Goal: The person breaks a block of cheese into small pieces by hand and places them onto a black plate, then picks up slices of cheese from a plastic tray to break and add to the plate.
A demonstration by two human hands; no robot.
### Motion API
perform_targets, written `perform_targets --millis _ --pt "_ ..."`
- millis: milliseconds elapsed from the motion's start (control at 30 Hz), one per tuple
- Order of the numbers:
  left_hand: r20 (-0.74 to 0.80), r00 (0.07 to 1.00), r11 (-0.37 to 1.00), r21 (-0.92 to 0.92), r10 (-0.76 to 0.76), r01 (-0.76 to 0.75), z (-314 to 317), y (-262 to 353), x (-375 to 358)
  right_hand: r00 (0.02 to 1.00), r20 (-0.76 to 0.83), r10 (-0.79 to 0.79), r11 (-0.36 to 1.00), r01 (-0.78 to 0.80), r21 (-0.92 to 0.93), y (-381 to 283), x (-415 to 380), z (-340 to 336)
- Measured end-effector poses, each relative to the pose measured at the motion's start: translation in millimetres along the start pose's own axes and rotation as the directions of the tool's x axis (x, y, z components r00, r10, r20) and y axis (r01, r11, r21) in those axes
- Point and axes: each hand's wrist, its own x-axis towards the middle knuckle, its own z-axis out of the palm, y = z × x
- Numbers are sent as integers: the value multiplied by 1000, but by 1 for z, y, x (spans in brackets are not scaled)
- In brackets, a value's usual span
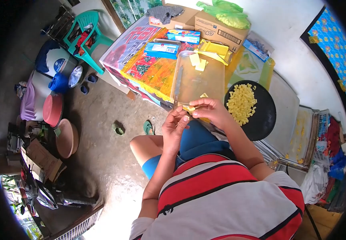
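Piece (190,109) was pinched by left hand (174,125) and right hand (213,113), apparently being separated; gentle control seemed needed next, pan (265,123) at three o'clock.

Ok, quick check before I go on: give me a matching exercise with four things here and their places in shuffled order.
Things
1. knife
2. heap of yellow pieces
3. green plastic bag
4. small yellow piece

Places
A. on top of a cardboard box
B. at the fingertips of the left hand and right hand
C. in the round black pan
D. along the left side of the tray

Pairs: 1-D, 2-C, 3-A, 4-B
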Motion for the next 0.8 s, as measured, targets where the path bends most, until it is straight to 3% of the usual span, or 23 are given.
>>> perform_targets --millis 133,167,367,800 --pt "77 997 1000 -13 12 -11 -1 3 -3 995 82 -52 998 50 25 -3 -9 12" --pt "78 997 1000 -14 18 -17 -1 3 -4 989 127 -75 993 62 101 -4 -10 14" --pt "76 997 999 -26 22 -20 -3 2 -8 993 114 -36 999 33 28 -2 -13 17" --pt "89 996 997 -70 -6 12 -4 3 -10 992 120 -32 995 19 101 2 -18 20"
